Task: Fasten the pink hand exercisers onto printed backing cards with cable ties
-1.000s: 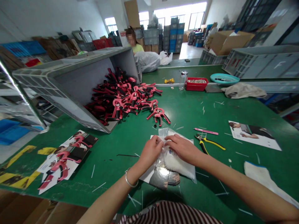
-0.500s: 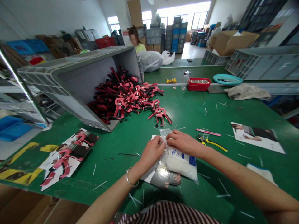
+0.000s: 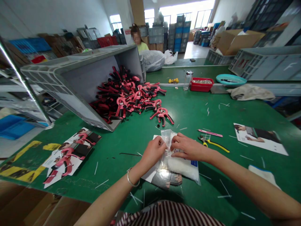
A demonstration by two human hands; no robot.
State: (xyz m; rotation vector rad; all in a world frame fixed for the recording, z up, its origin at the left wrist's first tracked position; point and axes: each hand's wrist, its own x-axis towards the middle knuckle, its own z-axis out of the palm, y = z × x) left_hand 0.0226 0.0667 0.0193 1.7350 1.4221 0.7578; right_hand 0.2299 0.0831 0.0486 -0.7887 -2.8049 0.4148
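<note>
A clear plastic bag point(image 3: 181, 166) with white contents and a blue label lies on the green table point(image 3: 131, 135) in front of me, on top of a printed card point(image 3: 162, 179). My left hand point(image 3: 153, 153) and my right hand point(image 3: 185, 147) both pinch the bag's open top end, fingers closed on the plastic. A single pink and black hand gripper point(image 3: 162, 114) lies just beyond the bag. Many more hand grippers point(image 3: 127, 92) spill out of a tipped grey crate point(image 3: 77, 78) at the back left.
Yellow-handled pliers point(image 3: 213, 142) and a pink knife point(image 3: 210, 133) lie right of my hands. Printed cards point(image 3: 70, 153) sit at left, another card point(image 3: 260, 138) at right. A red tray point(image 3: 201, 84), a bottle point(image 3: 188, 80) and a teal dish point(image 3: 231, 79) stand farther back. A person point(image 3: 138, 39) sits behind the crate.
My right hand has slid from lying over the bag up to its top end, uncovering the blue label. Both hands stay pinched on the plastic.
</note>
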